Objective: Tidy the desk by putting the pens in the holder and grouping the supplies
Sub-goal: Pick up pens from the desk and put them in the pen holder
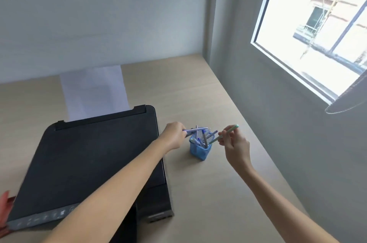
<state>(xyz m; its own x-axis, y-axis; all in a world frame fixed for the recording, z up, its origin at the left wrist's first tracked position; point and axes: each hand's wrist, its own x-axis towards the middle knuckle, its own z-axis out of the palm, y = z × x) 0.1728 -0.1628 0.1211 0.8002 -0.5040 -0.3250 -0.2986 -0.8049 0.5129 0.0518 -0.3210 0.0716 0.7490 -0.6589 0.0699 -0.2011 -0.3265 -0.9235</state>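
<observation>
1. R hand [233, 143]: fingers pinched on a green pen [224, 133], pen tilted, lower tip at the holder rim, cap end up and to the right.
2. L hand [174, 135]: closed on a bluish pen [195, 130], held approx. level above the holder opening, not yet tipped down.
3. Holder [198, 150]: small blue mesh cup on the table [208, 193], just right of the printer [89, 163]. Several pens [204, 139] already stand inside, leaning apart.
4. Risk a: both hands meet over one narrow opening; the two pens could knock together and one miss the cup.
5. Risk b: holder looks light w/ tall contents. A sideways push from the green pen on the rim could tip it and spill the pens.
6. Risk c: the level pen may catch on the upright pens and bounce out, rolling toward the table edge or under the printer.
7. Risk d: L forearm crosses over the printer top; a low elbow could press the front panel buttons.
8. Writing: none legible. Printer panel shows pale icons, too blurred to read. Paper sheet [93, 92] in the rear tray has faint print, unreadable. No brand seen on pens or holder.
</observation>
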